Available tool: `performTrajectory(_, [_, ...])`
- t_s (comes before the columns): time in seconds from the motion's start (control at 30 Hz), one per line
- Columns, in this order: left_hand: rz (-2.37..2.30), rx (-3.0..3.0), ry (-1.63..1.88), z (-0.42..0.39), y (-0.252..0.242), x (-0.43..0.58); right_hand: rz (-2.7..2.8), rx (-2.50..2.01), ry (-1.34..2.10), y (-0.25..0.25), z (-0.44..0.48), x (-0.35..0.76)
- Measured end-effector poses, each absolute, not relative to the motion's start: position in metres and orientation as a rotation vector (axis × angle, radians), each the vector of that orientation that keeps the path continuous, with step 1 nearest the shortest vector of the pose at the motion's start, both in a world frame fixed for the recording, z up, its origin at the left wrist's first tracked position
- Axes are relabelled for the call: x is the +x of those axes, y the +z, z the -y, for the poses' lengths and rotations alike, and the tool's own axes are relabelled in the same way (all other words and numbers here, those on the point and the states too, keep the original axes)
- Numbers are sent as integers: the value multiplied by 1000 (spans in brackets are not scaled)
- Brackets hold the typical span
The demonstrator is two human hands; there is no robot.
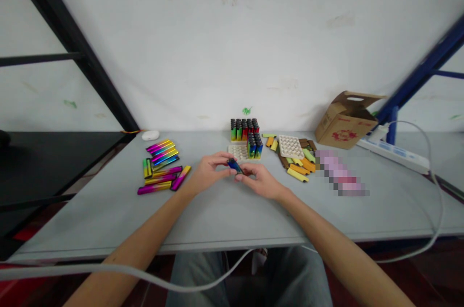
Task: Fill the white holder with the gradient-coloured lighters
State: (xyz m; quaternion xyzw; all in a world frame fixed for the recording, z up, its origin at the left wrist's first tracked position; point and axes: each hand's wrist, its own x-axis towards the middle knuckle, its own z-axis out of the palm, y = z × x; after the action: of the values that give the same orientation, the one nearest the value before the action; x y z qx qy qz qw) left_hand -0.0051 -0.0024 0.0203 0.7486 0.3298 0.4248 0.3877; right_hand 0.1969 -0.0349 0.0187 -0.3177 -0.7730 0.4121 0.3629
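Blue-green metallic lighter sits pinched between the fingertips of my left hand and right hand, both closed narrowly on it above the grey table. Gradient casings lie grouped apart, seemingly by colour; upright lighters stand packed together beyond.

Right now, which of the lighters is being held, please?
The dark blue lighter between the left hand and right hand; the other lighters stand upright beyond them.
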Motion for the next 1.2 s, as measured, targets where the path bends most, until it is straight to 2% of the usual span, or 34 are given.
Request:
performTrajectory(0.13, [-956,1831,1122,0,26,-9,1726,-776,1393,19,32,197])
performTrajectory(0.37, [-1154,1776,1156,-10,21,-15,1213,-701,1773,21,27,205])
performTrajectory(0.63, [-1173,1747,1105,-9,21,-13,1075,-749,1787,29,29,211])
performTrajectory(0.87, [-1193,1758,1098,-9,20,-13,866,-691,2063,33,23,215])
performTrajectory(1.2, [-1189,1769,1088,-8,19,-12,742,-655,2003,36,18,226])
